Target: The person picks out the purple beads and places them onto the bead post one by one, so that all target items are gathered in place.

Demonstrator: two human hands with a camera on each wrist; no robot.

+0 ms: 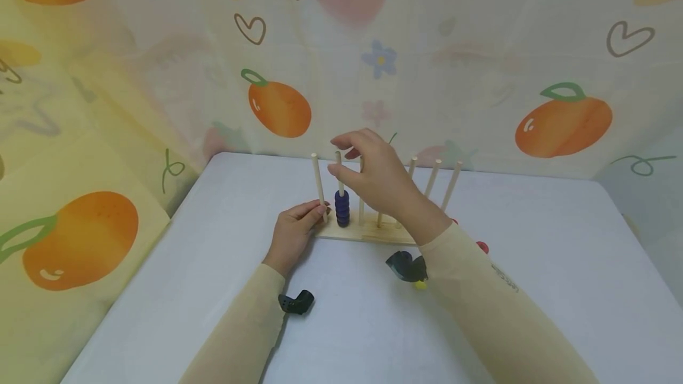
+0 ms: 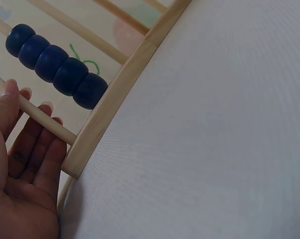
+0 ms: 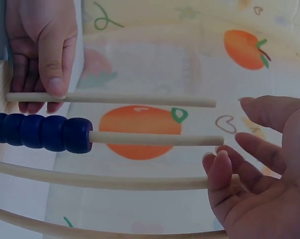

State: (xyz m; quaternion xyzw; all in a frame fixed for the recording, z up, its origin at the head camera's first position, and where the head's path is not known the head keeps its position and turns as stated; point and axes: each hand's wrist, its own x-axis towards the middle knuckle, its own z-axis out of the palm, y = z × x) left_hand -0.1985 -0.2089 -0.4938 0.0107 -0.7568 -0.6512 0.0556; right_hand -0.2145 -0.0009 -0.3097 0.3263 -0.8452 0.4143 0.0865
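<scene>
A wooden base [image 1: 368,231] with several upright pegs stands on the white table [image 1: 549,265]. Several dark blue beads [image 1: 342,208] are stacked low on the second peg from the left. My left hand [image 1: 296,233] rests on the table at the base's left end and pinches the foot of the leftmost peg [image 1: 318,185] between thumb and fingers [image 2: 38,149]. My right hand [image 1: 373,176] hovers at the top of the bead peg [image 3: 155,138], fingers [image 3: 222,174] loosely spread and holding nothing. The blue beads [image 3: 40,132] sit far down from that hand.
A red bead [image 1: 482,246] lies on the table right of the base, partly behind my right forearm, and a yellow one [image 1: 420,284] peeks out under the wrist. Fruit-print fabric walls enclose the table at the back and left.
</scene>
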